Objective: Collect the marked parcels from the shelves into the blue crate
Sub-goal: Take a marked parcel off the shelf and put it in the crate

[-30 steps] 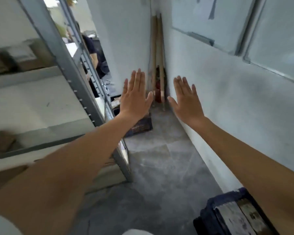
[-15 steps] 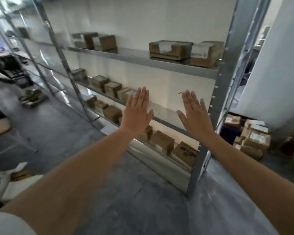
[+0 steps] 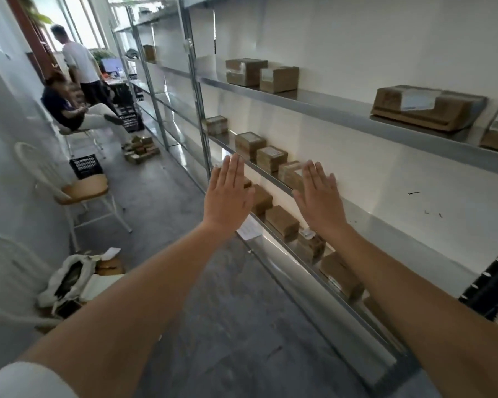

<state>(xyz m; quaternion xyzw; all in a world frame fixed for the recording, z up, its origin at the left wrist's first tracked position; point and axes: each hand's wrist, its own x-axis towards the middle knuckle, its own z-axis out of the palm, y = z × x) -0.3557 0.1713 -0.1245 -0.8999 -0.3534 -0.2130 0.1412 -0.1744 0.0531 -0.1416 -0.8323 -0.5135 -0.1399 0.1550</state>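
Note:
Both my arms stretch forward with flat palms and straight fingers, holding nothing. My left hand [image 3: 227, 193] and my right hand [image 3: 318, 196] hover in front of a long metal shelf rack [image 3: 342, 110] on the right. Brown cardboard parcels with white labels lie on it: two on the top shelf [image 3: 260, 74], a wide one further right [image 3: 426, 110], several on the middle shelf [image 3: 259, 147] and several on the low shelf [image 3: 282, 222]. No marks on the parcels are readable. The blue crate is out of view.
A white chair with a tan seat [image 3: 81, 191] stands at the left, a white bag with clutter [image 3: 72, 280] below it. A dark crate [image 3: 85, 166] and stacked boxes [image 3: 141, 150] sit on the grey floor. A seated person [image 3: 69, 110] and a standing person [image 3: 81, 70] are at the aisle's far end.
The view has swung left, from the end wall and blue crate to along the shelf rack and aisle. Both hands stay raised, flat and empty.

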